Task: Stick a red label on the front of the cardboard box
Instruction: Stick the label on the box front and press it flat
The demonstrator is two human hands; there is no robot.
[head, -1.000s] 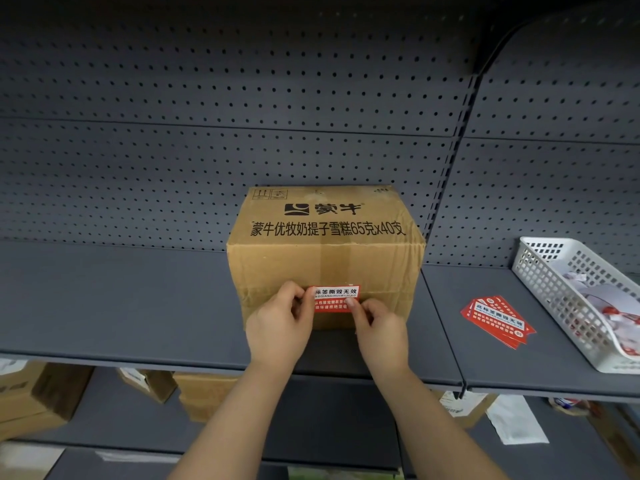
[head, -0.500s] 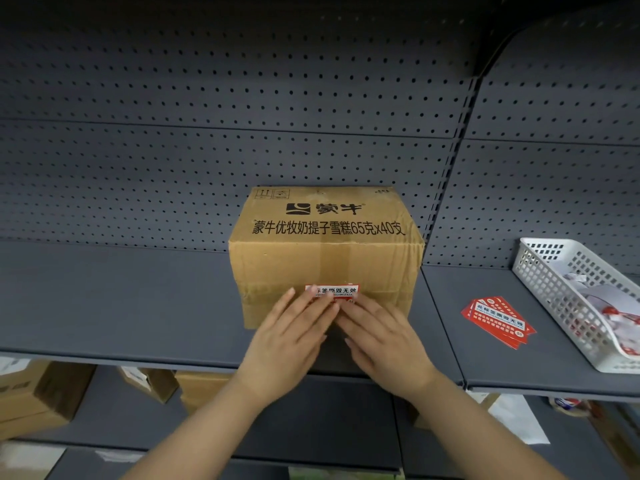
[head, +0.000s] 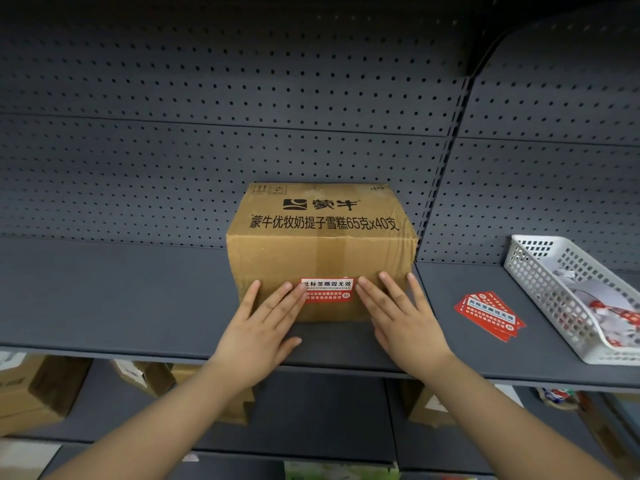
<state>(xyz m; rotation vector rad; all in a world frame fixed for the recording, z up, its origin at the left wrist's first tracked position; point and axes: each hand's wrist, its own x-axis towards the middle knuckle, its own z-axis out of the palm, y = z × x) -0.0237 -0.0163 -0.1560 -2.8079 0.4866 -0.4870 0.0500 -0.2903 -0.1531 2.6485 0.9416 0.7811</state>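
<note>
Both hands have slid outward since half a sec ago: they were bunched over the sticker w/ only its top strip showing, now the whole red label [head: 327, 290] is uncovered on the front of the cardboard box [head: 322, 251]. Looks flat, no lifted corner visible, so the stick-on step reads as basically done; this is prob the last smoothing pass.

Left hand [head: 263, 327] sits at 9 o'clock of the label, fingers spread and flat vs the box face, index tip just touching the label's left edge. Right hand [head: 401, 317] at 3 o'clock, same flat spread, fingertips touching or just beside the right edge, can't tell which. Neither hand clamps anything; both open-palmed, pressing only.

Label lies low-centre on the box front, between the two hands. Box stands on the grey shelf [head: 121, 299], back near the pegboard. Spare red labels [head: 490, 315] lie at 3 o'clock of the box, well apart, w/ a white basket [head: 540, 275] beyond them.
</note>
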